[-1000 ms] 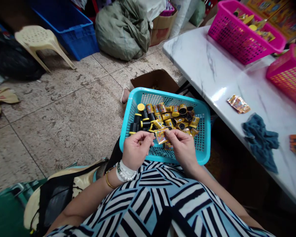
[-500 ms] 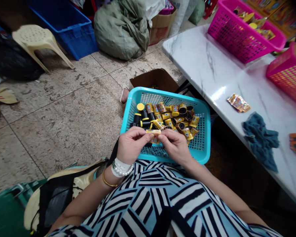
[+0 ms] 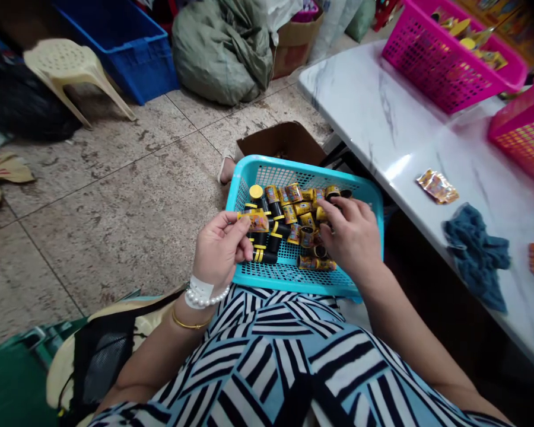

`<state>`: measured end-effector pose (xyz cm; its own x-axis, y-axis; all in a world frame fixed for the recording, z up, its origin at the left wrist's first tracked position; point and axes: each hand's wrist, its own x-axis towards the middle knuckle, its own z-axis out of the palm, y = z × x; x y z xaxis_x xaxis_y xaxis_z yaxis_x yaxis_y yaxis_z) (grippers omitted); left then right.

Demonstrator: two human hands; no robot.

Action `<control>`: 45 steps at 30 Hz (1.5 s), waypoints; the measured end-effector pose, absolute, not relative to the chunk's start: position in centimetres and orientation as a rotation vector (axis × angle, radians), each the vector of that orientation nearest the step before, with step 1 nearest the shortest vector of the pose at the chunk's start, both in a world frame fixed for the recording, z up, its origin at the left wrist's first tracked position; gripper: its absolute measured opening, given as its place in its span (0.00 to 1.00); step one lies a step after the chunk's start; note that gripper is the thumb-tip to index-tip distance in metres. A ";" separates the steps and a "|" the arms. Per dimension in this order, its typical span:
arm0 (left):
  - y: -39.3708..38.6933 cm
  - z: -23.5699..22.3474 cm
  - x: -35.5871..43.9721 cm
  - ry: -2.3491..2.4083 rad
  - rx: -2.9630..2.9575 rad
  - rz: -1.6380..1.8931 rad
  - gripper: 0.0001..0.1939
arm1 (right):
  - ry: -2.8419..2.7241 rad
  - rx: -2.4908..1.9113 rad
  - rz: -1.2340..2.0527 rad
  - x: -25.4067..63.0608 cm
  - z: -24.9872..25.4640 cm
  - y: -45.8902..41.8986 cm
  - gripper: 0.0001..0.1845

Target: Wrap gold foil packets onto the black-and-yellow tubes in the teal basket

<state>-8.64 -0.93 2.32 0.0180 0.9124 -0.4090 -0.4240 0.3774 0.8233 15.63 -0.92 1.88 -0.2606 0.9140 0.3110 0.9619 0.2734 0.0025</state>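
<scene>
A turquoise plastic basket [image 3: 309, 283] rests at my lap. Inside lie several small black canisters [image 3: 274, 243] with yellow lids, and several canisters in printed yellow sleeves [image 3: 292, 192]. My left hand [image 3: 220, 246] pinches a flat yellow printed sleeve [image 3: 254, 221] between thumb and fingers, above the basket's left side. On the right, my right hand [image 3: 355, 234] reaches in over the sleeved canisters, its fingers curved and apart. Its thumb and forefinger are at a yellow-ended canister [image 3: 321, 214]; whether they touch it is unclear.
To the right stands a marble-patterned table [image 3: 360, 107] with pink baskets [image 3: 445, 65], a stack of printed sleeves [image 3: 436, 186] and a blue cloth [image 3: 476, 255]. Behind the turquoise basket is a cardboard box [image 3: 267, 142]. A stool [image 3: 62, 62] and blue crate [image 3: 142, 65] stand left.
My hands have drawn apart. The left has moved left with the yellow sleeve; the right has let go of it and moved right over the sleeved canisters.
</scene>
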 end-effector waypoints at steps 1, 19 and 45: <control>-1.0 2.3 -8.5 1.103 0.557 1.105 0.16 | -2.271 -1.738 -0.292 15.5 2.2 -1.2 0.23; -1.4 1.7 -7.1 1.059 0.414 1.034 0.19 | -2.200 -1.728 0.504 12.3 1.0 -0.2 0.20; -1.6 1.0 -5.3 0.804 0.151 0.865 0.18 | -1.154 -1.299 1.107 10.7 2.5 -4.6 0.12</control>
